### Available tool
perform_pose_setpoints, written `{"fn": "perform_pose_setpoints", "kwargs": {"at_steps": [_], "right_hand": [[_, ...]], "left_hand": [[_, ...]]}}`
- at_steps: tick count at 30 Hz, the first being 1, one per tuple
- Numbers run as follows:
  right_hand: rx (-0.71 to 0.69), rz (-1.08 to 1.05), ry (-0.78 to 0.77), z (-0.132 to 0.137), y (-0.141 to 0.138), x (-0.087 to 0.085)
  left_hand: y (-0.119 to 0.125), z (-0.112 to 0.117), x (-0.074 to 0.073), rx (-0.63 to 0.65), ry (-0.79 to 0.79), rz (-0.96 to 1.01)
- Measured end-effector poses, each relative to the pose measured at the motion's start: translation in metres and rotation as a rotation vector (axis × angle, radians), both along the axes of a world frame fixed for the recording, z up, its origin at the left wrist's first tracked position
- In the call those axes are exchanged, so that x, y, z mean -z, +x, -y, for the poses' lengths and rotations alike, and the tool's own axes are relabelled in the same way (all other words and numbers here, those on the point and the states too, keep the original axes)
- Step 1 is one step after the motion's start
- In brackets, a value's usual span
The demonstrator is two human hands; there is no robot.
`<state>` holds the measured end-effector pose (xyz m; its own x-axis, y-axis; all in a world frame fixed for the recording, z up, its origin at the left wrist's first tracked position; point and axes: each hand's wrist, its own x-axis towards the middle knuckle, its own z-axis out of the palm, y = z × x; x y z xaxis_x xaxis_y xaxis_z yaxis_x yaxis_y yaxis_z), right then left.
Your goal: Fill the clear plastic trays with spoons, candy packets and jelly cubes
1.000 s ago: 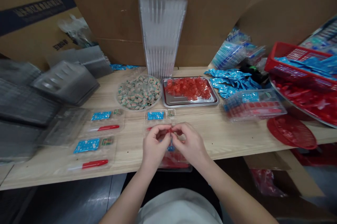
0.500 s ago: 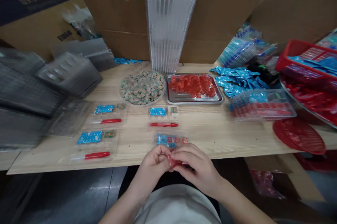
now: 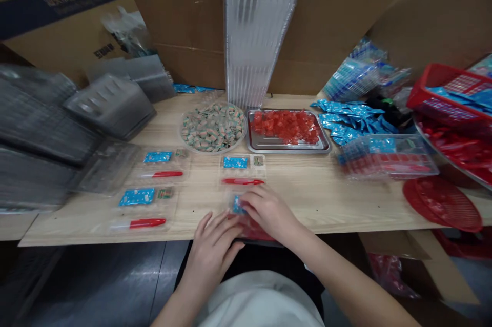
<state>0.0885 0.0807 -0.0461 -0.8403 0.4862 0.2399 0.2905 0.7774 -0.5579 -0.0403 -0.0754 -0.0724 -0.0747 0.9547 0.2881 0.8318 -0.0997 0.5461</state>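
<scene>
My right hand [image 3: 269, 212] lies on a clear plastic blister tray [image 3: 236, 204] near the table's front edge, over a blue sachet [image 3: 238, 206] and red contents [image 3: 253, 229]. Whether it grips anything cannot be seen. My left hand [image 3: 213, 247] is just left of that tray, at the front edge, fingers apart and holding nothing. Farther back are similar trays, each with a blue sachet [image 3: 234, 162] and a red-capped pen-like stick [image 3: 243, 181]. A glass plate of wrapped striped sweets [image 3: 213, 127] and a steel tray of red pieces [image 3: 286, 128] stand behind.
Stacks of clear and grey plastic trays [image 3: 111, 106] lie at the left, with a tall clear stack [image 3: 257, 40] against cardboard at the back. Blue sachets [image 3: 346, 114], a red basket [image 3: 448, 94], a steel bowl of red items [image 3: 449, 150] and a red round sieve [image 3: 442, 204] lie at the right.
My hands have come apart. The small red item held between them no longer shows, my right hand now lies on the tray, and my left hand has dropped lower. The view has shifted slightly.
</scene>
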Motion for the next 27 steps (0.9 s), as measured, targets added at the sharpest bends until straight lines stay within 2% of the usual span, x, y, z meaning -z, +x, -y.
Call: {"fn": "perform_pose_setpoints", "kwargs": {"at_steps": [3,7,10,13,16,19,21,24,25,27], "right_hand": [[-0.054,0.073,0.143,0.003,-0.015,0.01],[-0.092,0.138,0.266,0.017,-0.02,0.011],[-0.1,0.16,0.186,0.008,-0.016,0.007],[0.006,0.112,0.031,-0.041,-0.014,0.003],[0.444,0.148,0.07,-0.114,-0.021,0.004],[0.543,0.15,0.078,-0.17,-0.033,0.011],[0.549,0.115,0.061,-0.185,-0.037,0.016],[0.579,0.058,0.02,-0.173,-0.031,0.016],[0.584,0.024,-0.041,-0.161,-0.027,0.013],[0.554,-0.084,-0.258,-0.128,-0.019,0.003]], "left_hand": [[-0.002,-0.001,0.008,0.017,0.024,-0.095],[0.001,-0.005,0.013,0.01,0.077,-0.092],[0.004,-0.004,0.017,-0.017,0.11,-0.07],[0.005,-0.005,0.021,-0.021,0.11,-0.085],[0.005,-0.007,0.022,0.022,0.121,-0.121],[0.006,-0.005,0.016,0.004,0.111,-0.115],[0.005,-0.004,0.009,-0.027,0.123,-0.078],[0.001,-0.017,-0.007,-0.063,0.169,0.079],[0.0,-0.027,-0.013,-0.093,0.168,0.173],[0.0,-0.053,-0.024,-0.196,0.147,0.427]]}}
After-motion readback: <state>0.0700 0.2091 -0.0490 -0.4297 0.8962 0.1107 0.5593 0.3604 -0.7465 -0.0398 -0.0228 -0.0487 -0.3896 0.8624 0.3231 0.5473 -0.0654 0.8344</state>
